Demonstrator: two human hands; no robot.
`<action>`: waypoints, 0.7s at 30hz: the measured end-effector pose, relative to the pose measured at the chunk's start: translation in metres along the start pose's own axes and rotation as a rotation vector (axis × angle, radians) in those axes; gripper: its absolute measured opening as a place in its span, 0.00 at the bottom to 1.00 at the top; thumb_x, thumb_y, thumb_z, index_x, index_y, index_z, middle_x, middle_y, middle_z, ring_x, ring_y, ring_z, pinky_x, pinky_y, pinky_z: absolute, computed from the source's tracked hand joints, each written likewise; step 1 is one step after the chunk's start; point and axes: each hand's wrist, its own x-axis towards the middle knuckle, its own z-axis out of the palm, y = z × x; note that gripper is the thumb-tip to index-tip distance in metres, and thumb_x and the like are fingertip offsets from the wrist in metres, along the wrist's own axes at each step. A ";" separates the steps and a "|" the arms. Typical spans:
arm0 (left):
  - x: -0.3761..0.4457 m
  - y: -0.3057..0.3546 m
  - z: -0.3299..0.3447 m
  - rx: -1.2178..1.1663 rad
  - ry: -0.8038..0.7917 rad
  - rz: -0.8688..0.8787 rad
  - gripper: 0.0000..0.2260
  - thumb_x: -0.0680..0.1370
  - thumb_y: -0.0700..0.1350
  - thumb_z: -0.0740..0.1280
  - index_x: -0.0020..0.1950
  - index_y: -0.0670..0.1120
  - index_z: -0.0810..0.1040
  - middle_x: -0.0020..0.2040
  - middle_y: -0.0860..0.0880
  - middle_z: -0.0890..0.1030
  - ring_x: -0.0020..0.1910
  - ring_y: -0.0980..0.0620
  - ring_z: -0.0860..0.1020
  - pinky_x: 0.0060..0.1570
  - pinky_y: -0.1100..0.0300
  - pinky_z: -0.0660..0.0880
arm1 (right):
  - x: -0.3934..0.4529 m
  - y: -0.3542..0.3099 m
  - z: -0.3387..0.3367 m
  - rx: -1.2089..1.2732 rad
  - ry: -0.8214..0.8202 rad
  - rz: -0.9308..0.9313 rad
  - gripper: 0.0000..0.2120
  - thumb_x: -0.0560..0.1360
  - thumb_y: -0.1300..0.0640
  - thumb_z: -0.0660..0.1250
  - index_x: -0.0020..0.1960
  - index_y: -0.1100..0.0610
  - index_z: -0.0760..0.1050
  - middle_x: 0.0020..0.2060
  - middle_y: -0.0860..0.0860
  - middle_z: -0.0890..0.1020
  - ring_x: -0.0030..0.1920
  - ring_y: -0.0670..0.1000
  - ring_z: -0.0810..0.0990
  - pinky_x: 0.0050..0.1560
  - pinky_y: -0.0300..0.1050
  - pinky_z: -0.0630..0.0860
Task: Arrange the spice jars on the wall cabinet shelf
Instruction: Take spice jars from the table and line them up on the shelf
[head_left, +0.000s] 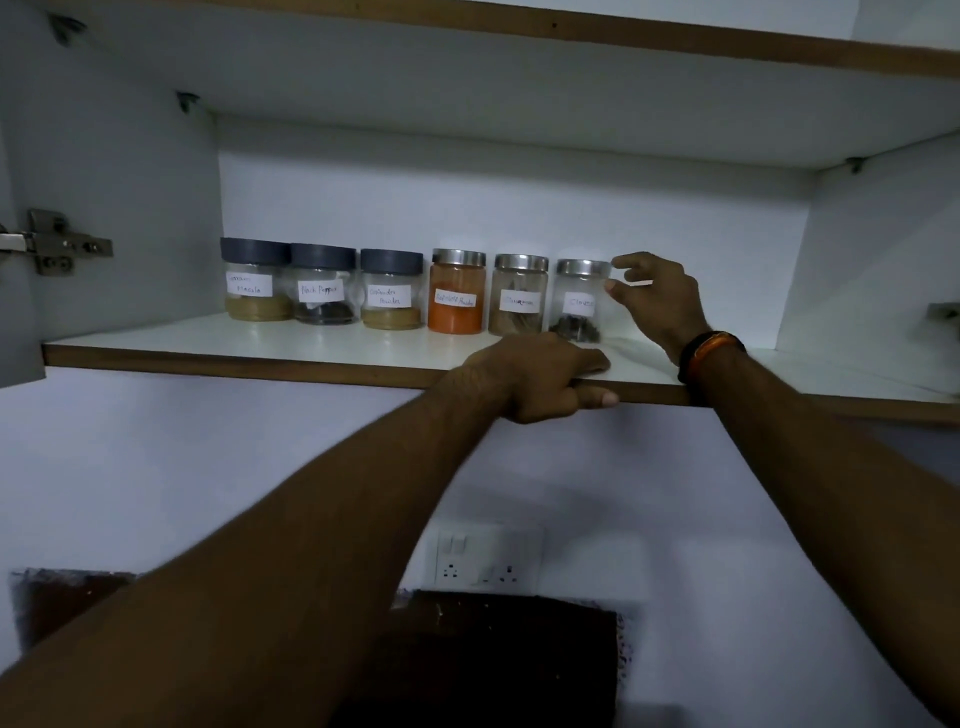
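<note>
Several labelled spice jars stand in one row on the white cabinet shelf (311, 345). Three on the left have dark lids: a masala jar (255, 280), a black pepper jar (323, 286) and a coriander powder jar (391, 290). Three on the right have steel lids: an orange chilli powder jar (457, 292), a cinnamon jar (519, 295) and a cloves jar (579, 301). My right hand (657, 304) is just right of the cloves jar, its thumb and forefinger tips at the jar's side and lid, not wrapped round it. My left hand (540, 376) grips the shelf's front edge, fingers on top and thumb underneath.
An upper shelf (571, 31) spans the cabinet above. A door hinge (57, 244) sits on the left cabinet wall. Bare shelf runs to the right of the cloves jar up to the right wall. A wall socket plate (485, 561) is below the cabinet.
</note>
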 end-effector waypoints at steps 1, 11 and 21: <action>-0.001 0.001 0.000 0.003 0.002 -0.001 0.26 0.82 0.63 0.55 0.76 0.51 0.68 0.69 0.45 0.77 0.65 0.46 0.76 0.63 0.50 0.71 | -0.009 -0.002 -0.005 0.023 -0.002 0.000 0.16 0.78 0.53 0.72 0.64 0.54 0.80 0.60 0.53 0.83 0.61 0.52 0.81 0.61 0.44 0.75; -0.020 0.042 0.012 0.107 0.202 -0.065 0.18 0.84 0.52 0.57 0.73 0.51 0.70 0.66 0.47 0.80 0.60 0.45 0.79 0.56 0.51 0.73 | -0.091 -0.018 -0.058 0.112 0.050 0.059 0.11 0.77 0.56 0.71 0.58 0.54 0.84 0.54 0.49 0.85 0.54 0.48 0.83 0.61 0.52 0.80; -0.054 0.097 0.059 0.154 0.335 -0.125 0.31 0.77 0.55 0.64 0.79 0.50 0.63 0.81 0.41 0.57 0.79 0.38 0.55 0.77 0.40 0.47 | -0.193 0.004 -0.062 0.022 0.352 0.089 0.09 0.75 0.61 0.70 0.55 0.56 0.83 0.54 0.52 0.83 0.57 0.51 0.79 0.61 0.53 0.78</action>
